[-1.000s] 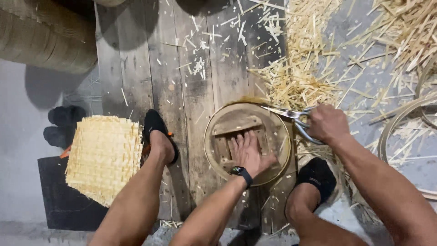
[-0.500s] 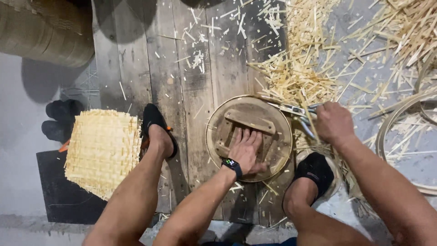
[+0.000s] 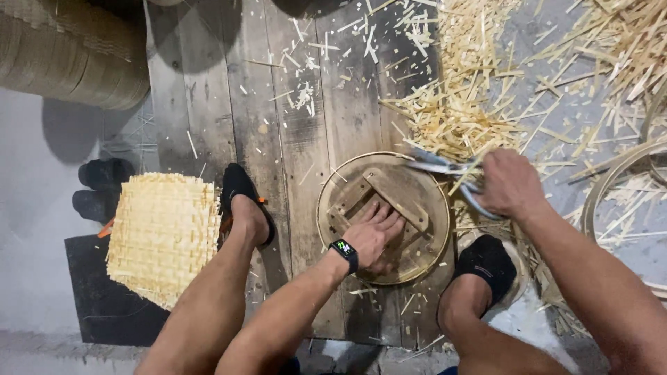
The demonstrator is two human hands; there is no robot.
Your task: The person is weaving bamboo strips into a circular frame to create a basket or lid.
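Scissors (image 3: 445,170) sit gripped in the right hand (image 3: 511,184) at the round wooden form's (image 3: 417,187) rim; the left hand (image 3: 372,236) presses flat, fingers spread, on it.

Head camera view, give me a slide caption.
Left hand presses a round wooden mould; right hand works scissors at its rim.
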